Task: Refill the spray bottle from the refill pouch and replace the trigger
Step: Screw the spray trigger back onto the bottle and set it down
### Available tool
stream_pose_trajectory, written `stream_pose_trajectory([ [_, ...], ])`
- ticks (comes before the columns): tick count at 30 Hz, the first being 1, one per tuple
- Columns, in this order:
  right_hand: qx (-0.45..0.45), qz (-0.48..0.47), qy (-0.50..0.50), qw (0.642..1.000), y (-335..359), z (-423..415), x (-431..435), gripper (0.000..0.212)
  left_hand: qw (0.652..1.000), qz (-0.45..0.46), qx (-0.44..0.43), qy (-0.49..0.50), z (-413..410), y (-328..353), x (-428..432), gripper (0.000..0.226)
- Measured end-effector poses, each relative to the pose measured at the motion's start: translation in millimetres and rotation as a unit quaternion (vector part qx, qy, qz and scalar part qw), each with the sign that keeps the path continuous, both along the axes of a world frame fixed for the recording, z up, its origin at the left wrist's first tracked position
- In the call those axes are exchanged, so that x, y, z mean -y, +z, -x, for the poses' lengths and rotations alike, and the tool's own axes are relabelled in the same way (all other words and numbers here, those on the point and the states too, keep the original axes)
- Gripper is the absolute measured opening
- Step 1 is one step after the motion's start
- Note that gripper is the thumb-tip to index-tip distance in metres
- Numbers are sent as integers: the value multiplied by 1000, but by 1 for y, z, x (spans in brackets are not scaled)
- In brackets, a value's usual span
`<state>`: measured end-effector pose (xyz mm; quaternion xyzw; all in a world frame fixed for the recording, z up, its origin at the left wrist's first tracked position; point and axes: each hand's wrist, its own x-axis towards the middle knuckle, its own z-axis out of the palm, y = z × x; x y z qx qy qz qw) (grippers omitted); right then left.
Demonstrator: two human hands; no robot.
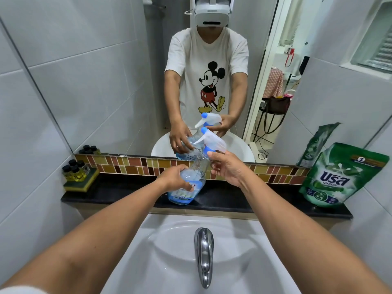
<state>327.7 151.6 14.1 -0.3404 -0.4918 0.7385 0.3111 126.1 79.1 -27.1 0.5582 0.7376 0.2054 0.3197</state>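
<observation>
A clear spray bottle (191, 181) with a little blue liquid at its base stands tilted on the black ledge (233, 201) behind the sink. My left hand (175, 179) grips its body. The white and blue trigger head (211, 142) sits on the neck, and the fingertips of my right hand (228, 168) touch its blue collar. A green refill pouch (341, 176) leans upright against the wall at the right end of the ledge, apart from both hands.
A mirror above the ledge reflects me and the bottle. Small dark-capped bottles (75, 170) stand on a sponge at the ledge's left end. The white sink (191, 251) with a chrome tap (204, 255) lies below my arms. A tile strip (135, 166) backs the ledge.
</observation>
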Motion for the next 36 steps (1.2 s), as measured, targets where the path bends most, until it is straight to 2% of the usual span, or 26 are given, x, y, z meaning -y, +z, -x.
stream_pose_trajectory([
  [5, 41, -22, -49, 998, 4, 6, 3, 29, 1000, -2, -15, -1, -3, 0, -1, 64],
  [9, 18, -16, -12, 1000, 4, 4, 2, 35, 1000, 6, -3, 8, -3, 0, -1, 61],
  [13, 13, -16, -24, 999, 3, 4, 2, 18, 1000, 4, -2, 15, -2, -1, 0, 62],
  [17, 27, -12, -68, 997, 7, 10, 4, 19, 1000, 3, -6, 20, -4, -2, 0, 62],
  [23, 2, -16, -25, 1000, 7, 10, 5, 17, 999, 1, -5, 34, -2, -3, -1, 61],
  [27, 36, -32, -117, 992, 6, 18, 10, 11, 999, -1, -13, 34, -6, -3, 0, 65],
  [30, 40, -22, -177, 983, 5, 26, 14, 20, 999, -3, -20, 38, -7, -3, -1, 66],
  [34, 19, -13, -100, 995, 8, 22, 13, 15, 999, 0, -17, 33, -5, -2, -1, 65],
  [36, 26, -14, -93, 995, 10, 19, 10, 14, 999, 3, -18, 30, -6, -2, -2, 63],
])
